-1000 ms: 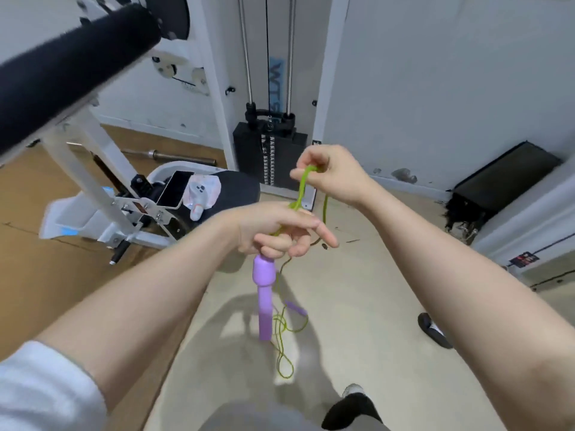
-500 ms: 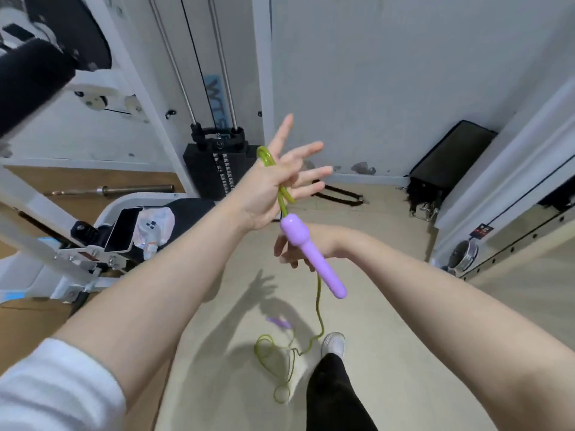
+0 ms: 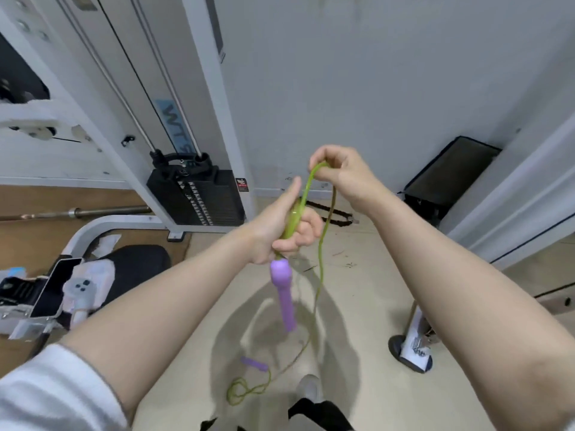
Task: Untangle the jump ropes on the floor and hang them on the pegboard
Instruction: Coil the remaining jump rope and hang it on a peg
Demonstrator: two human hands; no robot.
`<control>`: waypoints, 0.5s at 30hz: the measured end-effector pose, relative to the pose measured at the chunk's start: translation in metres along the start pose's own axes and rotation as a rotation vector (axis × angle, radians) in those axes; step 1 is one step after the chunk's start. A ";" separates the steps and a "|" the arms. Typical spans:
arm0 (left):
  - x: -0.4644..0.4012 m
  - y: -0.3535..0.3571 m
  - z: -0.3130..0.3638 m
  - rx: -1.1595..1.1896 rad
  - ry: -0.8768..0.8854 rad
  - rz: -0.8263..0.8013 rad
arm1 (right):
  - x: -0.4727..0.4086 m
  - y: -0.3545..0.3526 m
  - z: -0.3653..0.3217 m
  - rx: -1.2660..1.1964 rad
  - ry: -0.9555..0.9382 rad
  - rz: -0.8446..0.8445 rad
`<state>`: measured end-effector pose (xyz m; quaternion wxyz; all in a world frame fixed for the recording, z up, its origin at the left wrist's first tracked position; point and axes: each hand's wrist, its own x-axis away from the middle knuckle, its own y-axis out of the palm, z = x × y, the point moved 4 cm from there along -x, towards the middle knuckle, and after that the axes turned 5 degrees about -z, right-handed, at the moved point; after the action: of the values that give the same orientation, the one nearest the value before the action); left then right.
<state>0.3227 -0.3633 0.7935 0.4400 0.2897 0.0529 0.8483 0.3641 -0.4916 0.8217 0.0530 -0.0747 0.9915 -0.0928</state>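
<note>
Both hands work the coiling step: the left hand (image 3: 281, 227) grips gathered loops of the thin green plastic jump rope (image 3: 320, 265) above its dangling purple handle (image 3: 284, 295), the right hand (image 3: 340, 174) pinches the next loop, and the far tail and second purple handle (image 3: 253, 363) on the beige floor (image 3: 357, 306) likely need drawing up next.

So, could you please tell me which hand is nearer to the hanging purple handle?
Left. The left hand grips the green rope just above the purple handle; the right hand pinches the rope higher up, farther away.
</note>
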 end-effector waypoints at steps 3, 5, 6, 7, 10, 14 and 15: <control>-0.010 0.031 0.028 -0.083 -0.057 -0.420 | -0.024 -0.023 0.020 -0.046 0.034 0.262; -0.019 0.031 0.047 -0.172 -0.009 -0.497 | -0.034 -0.028 0.036 -0.107 0.113 0.250; -0.027 0.025 0.056 -0.174 0.038 -0.465 | -0.036 -0.028 0.047 -0.117 0.188 0.157; -0.036 0.019 0.066 -0.128 0.092 -0.411 | -0.035 -0.027 0.057 -0.058 0.265 0.026; -0.067 -0.009 0.096 0.099 0.288 -0.246 | -0.023 -0.021 0.080 0.456 0.408 -0.378; -0.118 -0.055 0.107 0.267 0.313 -0.052 | -0.031 -0.026 0.082 0.404 0.594 -0.598; -0.133 -0.070 0.106 0.208 0.297 0.017 | -0.039 -0.032 0.081 0.450 0.616 -0.680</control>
<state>0.4891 -0.4417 0.7980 0.3876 0.2058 0.2023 0.8755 0.4168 -0.5306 0.7518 -0.2602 -0.3488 0.8362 -0.3338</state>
